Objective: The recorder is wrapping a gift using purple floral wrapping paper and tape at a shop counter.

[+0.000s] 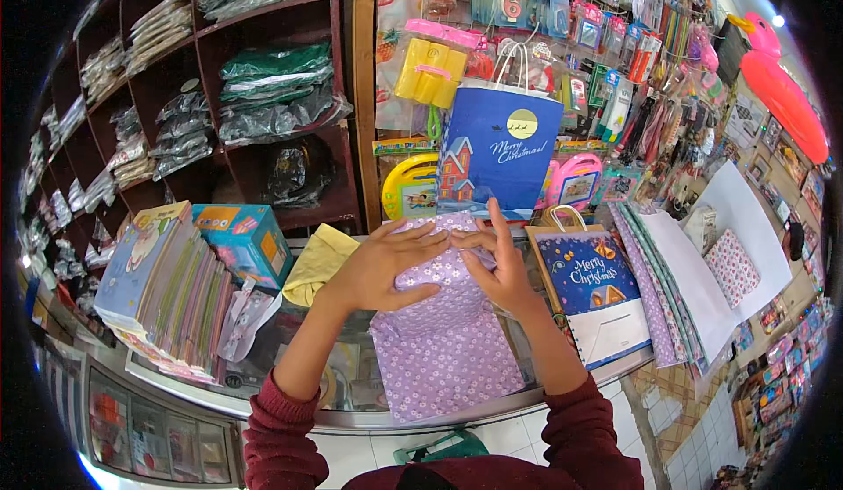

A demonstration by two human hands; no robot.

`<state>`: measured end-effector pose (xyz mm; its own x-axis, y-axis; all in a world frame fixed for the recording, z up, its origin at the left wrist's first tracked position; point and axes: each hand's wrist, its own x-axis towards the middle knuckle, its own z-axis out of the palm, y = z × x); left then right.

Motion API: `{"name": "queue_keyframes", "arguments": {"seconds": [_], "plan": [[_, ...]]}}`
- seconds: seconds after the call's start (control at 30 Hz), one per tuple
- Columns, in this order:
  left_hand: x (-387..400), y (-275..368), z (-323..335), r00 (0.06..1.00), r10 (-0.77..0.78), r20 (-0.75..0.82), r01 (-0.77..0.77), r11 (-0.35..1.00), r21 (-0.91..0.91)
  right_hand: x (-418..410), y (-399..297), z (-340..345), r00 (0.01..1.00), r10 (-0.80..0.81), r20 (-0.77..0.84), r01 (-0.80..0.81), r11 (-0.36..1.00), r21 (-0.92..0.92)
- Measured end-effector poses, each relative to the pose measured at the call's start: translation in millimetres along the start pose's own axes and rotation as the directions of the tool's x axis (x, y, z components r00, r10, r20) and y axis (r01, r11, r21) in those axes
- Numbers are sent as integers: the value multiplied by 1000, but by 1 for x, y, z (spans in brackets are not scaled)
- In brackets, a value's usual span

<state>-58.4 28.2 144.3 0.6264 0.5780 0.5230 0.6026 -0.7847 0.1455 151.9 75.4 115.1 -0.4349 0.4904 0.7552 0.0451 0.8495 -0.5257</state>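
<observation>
Purple wrapping paper with white flowers (444, 371) lies on the glass counter, its loose near part reaching the front edge. The far part is folded up over something hidden beneath. My left hand (388, 269) rests flat on this folded part, fingers pointing right and thumb towards me. From the other side my right hand (500, 266) presses on the fold near the left fingertips, with one finger raised. Just behind the paper stands a blue Christmas gift bag (504, 147) with white handles. A folded yellow cloth (319, 263) lies left of my left hand.
At left, a stack of books (164, 286) stands beside a teal box (244, 243) and a small plastic packet (247, 322). A second Christmas bag (596, 279) and several wrapping sheets (665, 286) lie right. Shelves of bagged goods (276, 88) and hanging wares rise behind the counter (349, 417).
</observation>
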Motion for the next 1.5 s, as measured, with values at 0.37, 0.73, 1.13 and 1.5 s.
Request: {"name": "queue_keyframes", "arguments": {"seconds": [0.37,0.73,1.13,1.5], "plan": [[-9,23,7,944,-202,-261,207,978,-6,18,-10,-15,978,159,132,-175,977,120],[31,101,55,778,-512,-364,627,593,505,19,1,-23,985,117,131,-135,980,144],[38,107,61,702,-588,-402,709,534,460,92,-15,-26,869,269,415,-350,927,132],[38,108,68,712,-557,-428,701,522,486,67,-5,-2,866,412,284,-497,778,386]]}}
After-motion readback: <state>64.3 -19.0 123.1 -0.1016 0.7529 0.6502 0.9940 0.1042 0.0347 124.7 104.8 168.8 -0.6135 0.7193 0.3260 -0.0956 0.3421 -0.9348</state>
